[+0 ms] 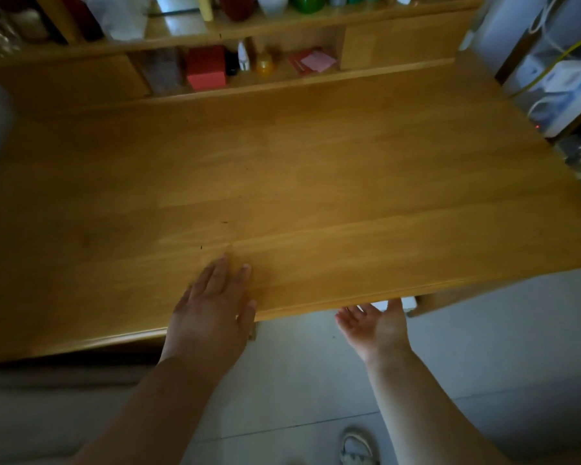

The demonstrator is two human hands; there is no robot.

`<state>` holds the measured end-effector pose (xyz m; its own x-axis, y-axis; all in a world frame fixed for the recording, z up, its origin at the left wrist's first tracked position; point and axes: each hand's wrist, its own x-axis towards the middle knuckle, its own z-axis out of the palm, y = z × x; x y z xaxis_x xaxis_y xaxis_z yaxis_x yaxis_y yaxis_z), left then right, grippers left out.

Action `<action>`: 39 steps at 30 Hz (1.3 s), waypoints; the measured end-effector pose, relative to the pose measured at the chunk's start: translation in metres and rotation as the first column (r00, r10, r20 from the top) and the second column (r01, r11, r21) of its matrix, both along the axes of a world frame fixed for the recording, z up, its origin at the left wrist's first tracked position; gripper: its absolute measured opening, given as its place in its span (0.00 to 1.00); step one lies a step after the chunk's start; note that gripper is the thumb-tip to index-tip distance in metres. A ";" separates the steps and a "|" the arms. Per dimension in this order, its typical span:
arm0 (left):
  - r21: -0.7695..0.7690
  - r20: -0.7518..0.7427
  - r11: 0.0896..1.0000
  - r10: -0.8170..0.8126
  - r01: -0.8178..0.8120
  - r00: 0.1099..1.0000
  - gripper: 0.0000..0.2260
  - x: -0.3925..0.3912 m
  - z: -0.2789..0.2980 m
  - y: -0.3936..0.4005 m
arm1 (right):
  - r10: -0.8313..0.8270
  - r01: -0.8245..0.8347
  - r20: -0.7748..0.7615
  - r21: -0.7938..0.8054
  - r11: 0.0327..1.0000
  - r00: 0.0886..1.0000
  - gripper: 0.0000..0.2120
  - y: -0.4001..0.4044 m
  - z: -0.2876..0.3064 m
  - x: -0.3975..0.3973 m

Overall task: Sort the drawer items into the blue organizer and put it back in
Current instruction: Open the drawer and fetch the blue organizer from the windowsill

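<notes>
On the smooth, rectangular honey-coloured wooden worktop (316, 182), left hand (212, 313) laid flat, fingers straight, right hand (374, 325) held palm-up, released, below the front edge

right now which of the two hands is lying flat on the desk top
The left hand: it rests palm down on the desk top. The right hand is palm up, below the front edge.
</notes>
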<state>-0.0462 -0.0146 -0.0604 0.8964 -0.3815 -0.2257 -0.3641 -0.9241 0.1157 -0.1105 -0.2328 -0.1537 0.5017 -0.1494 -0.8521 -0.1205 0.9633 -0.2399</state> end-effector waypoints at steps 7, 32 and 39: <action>-0.001 -0.004 1.000 0.011 -0.011 1.000 0.31 -0.001 -0.003 0.004 | 0.112 -0.112 -0.001 -0.035 0.993 0.994 0.40 0.007 -0.011 -0.026; -0.218 -0.051 0.975 0.033 -0.043 0.998 0.16 -0.089 -0.041 0.040 | 0.050 -0.440 -0.921 -0.232 -0.868 0.387 0.17 -0.102 0.051 -0.121; -0.179 -0.118 0.979 0.080 -0.100 0.990 0.12 -0.131 -0.035 0.047 | 0.100 -0.391 -0.959 -0.201 -0.898 0.265 0.15 -0.110 0.051 -0.143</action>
<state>-0.1774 0.0319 -0.0951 0.9026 -0.3445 -0.2583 -0.2559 -0.9116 0.3217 -0.2533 -0.3432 -0.1030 0.9423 -0.1807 -0.2818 -0.1971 -0.9799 -0.0307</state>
